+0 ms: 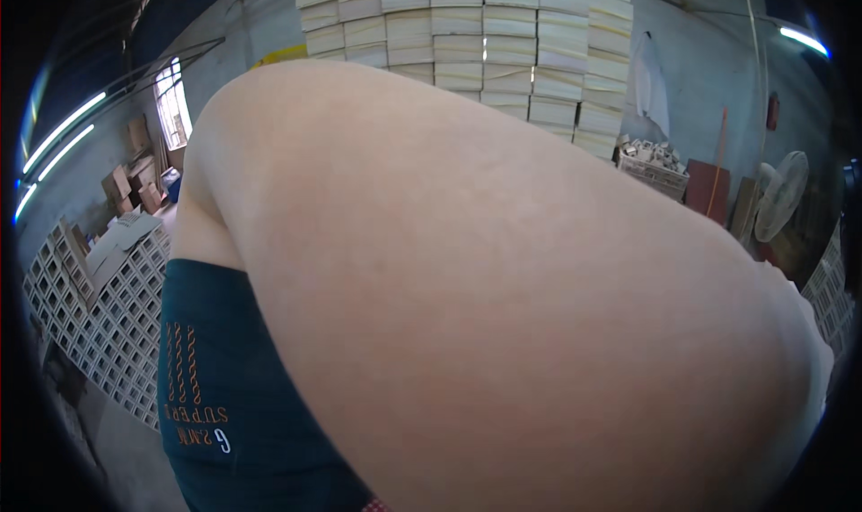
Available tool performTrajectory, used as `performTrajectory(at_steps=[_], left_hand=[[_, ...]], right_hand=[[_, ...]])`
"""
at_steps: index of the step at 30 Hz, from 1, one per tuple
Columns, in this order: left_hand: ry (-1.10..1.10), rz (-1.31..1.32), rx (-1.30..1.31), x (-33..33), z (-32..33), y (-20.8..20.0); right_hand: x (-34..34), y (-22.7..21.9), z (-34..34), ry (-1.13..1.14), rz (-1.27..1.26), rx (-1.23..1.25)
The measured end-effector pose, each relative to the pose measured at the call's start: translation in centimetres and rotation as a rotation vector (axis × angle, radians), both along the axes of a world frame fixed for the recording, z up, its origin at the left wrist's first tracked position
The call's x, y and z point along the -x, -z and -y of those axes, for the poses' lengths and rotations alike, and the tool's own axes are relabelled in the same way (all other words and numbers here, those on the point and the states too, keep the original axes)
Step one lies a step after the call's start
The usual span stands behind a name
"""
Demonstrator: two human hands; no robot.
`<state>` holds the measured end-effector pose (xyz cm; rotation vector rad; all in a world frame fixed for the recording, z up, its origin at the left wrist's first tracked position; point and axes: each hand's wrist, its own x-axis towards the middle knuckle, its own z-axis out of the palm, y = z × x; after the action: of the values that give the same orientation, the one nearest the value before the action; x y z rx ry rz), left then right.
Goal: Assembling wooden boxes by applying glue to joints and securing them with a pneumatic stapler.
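Observation:
Neither my left hand nor my right hand shows in the head view. A bare, bent arm (503, 270) fills most of the picture, very close to the camera. It comes in from the right, where the edge of a white sleeve (813, 332) shows, and bends at the upper left. Below the bend, the skin runs into dark green cloth (242, 377) with orange and white print. Whether that cloth is a sleeve cover or another garment, I cannot tell. A scrap of red dotted fabric (374, 506) peeks out at the bottom edge. Whatever lies behind the arm is hidden.
Behind the arm rises a tall stack of pale blocks (458, 27). White lattice panels (108, 332) with flat pieces on them stand at the left. To the right are a crate (655, 175) heaped with small pale pieces, a reddish board (707, 189) and a fan (779, 198).

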<state>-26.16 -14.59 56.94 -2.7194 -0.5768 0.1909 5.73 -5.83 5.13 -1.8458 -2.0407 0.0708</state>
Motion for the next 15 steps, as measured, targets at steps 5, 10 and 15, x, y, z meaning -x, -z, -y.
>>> performTrajectory(at_steps=[5,10,15], left_hand=[[-0.041,0.019,0.036,-0.1,1.3,1.9],[-0.002,0.023,0.043,-1.1,0.8,2.4],[-0.044,0.123,0.164,-6.1,-4.0,7.8]], right_hand=[[0.1,3.0,-0.6,0.015,0.075,-0.018],[-2.1,5.6,-1.3,0.111,0.140,-0.060],[-3.5,5.1,-4.5,0.101,0.240,-0.159]])
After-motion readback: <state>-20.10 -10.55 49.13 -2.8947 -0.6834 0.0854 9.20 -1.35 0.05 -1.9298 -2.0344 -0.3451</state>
